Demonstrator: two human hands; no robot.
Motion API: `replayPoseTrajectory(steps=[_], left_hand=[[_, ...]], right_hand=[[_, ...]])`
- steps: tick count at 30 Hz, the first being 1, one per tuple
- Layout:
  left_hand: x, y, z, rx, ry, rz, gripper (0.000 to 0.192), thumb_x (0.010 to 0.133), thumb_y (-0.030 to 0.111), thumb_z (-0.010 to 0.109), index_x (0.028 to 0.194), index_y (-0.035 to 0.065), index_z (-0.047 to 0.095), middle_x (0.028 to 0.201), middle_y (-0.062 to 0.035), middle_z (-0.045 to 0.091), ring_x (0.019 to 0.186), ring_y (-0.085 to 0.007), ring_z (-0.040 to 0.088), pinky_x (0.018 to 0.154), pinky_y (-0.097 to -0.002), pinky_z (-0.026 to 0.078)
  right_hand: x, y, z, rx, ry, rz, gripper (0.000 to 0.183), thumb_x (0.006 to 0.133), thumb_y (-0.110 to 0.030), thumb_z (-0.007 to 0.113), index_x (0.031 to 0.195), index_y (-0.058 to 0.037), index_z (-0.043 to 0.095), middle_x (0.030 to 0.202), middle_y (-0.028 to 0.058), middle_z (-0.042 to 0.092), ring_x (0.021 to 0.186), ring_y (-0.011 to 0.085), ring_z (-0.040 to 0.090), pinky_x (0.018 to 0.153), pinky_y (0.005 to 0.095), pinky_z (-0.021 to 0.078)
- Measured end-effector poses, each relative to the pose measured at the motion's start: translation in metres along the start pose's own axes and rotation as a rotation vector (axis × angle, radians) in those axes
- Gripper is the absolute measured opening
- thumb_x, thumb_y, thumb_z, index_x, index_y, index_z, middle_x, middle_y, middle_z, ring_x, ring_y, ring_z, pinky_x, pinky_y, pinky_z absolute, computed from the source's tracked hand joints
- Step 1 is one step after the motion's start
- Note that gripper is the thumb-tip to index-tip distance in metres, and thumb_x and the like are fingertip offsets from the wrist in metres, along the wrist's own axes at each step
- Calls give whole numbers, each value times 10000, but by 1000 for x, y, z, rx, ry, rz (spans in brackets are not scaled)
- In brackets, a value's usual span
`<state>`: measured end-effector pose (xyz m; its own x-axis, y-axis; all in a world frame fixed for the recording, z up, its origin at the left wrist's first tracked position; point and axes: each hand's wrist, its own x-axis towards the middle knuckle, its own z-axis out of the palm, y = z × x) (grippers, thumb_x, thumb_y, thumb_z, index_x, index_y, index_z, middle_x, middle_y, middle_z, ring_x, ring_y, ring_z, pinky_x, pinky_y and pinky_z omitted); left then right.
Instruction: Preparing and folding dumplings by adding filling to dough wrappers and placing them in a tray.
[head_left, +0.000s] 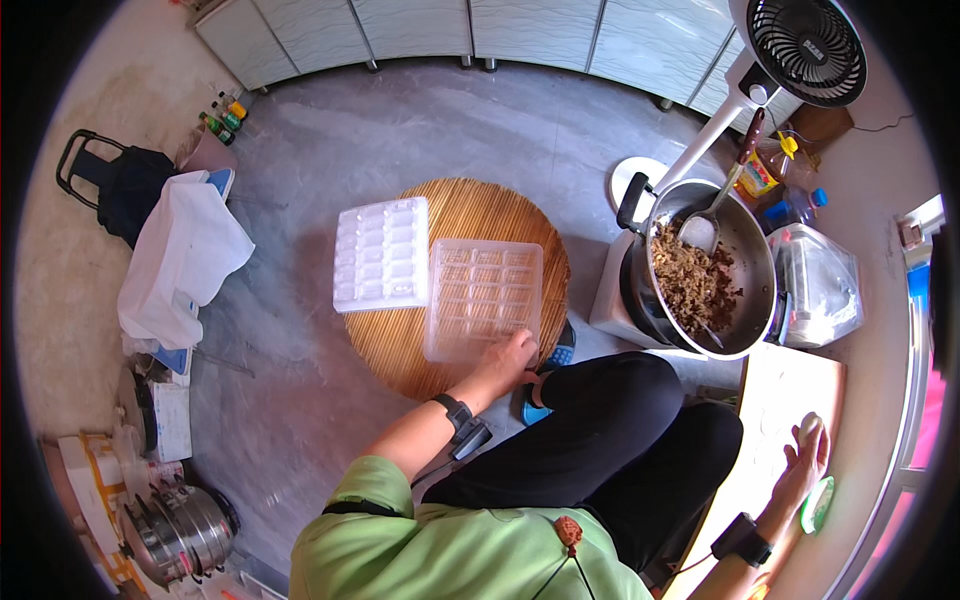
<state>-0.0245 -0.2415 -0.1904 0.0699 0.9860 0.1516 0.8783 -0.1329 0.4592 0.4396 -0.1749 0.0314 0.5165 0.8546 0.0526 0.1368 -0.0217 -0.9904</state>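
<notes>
My left hand (511, 355) rests on the near right corner of a clear plastic compartment tray (484, 296), its fingers at the rim. That tray lies on a round woven-looking stool top (480, 202). Beside it, a whitish compartment tray (381, 255) sits partly over the stool's left edge. My right hand (806, 454) has its fingers around a small pale rounded item, probably dough, above a pale board (787, 379) at my right. Next to that wrist is a green-rimmed item (817, 505). A steel pot (757, 277) holds browned minced filling (690, 281) and a spatula (701, 229).
A pedestal fan (806, 49) stands behind the pot. Bottles (795, 206) and a clear plastic container (816, 285) line the right wall. A white cloth (180, 259) covers something at left, and steel pots (180, 529) sit at lower left. Cabinets (532, 30) stand at the far side.
</notes>
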Motion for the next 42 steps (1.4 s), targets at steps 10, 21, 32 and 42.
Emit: replayPoseTrajectory(steps=[10,21,32,42], left_hand=[[-24,-85,-60,-6,446,-883,402,734,285,685,980,1,542,989,-176,573,939,-342,542,777,-422,450],[-50,-122,12,-529,218,-965,192,723,191,649,779,20,583,701,-156,625,676,-280,628,600,-369,499],[-40,-34,-12,-1618,174,-1092,84,875,80,523,918,8,524,849,-138,605,769,-244,622,705,-365,537],[-27,-18,-25,-1636,-77,-1196,207,894,206,537,960,11,519,872,-139,607,782,-245,637,640,-330,536]], right_hand=[[-11,-3,6,-38,-55,-38,285,879,-256,584,1098,-73,596,974,82,643,758,164,652,474,166,471],[-13,8,-6,-24,-26,19,294,888,-267,570,1114,-79,580,982,71,639,774,146,641,477,159,456],[-13,14,-16,7,-6,43,314,882,-272,580,1118,-66,558,957,92,645,777,138,644,478,158,472],[-13,16,-22,0,16,33,335,877,-268,587,1136,-62,540,985,110,636,824,161,646,498,165,495]])
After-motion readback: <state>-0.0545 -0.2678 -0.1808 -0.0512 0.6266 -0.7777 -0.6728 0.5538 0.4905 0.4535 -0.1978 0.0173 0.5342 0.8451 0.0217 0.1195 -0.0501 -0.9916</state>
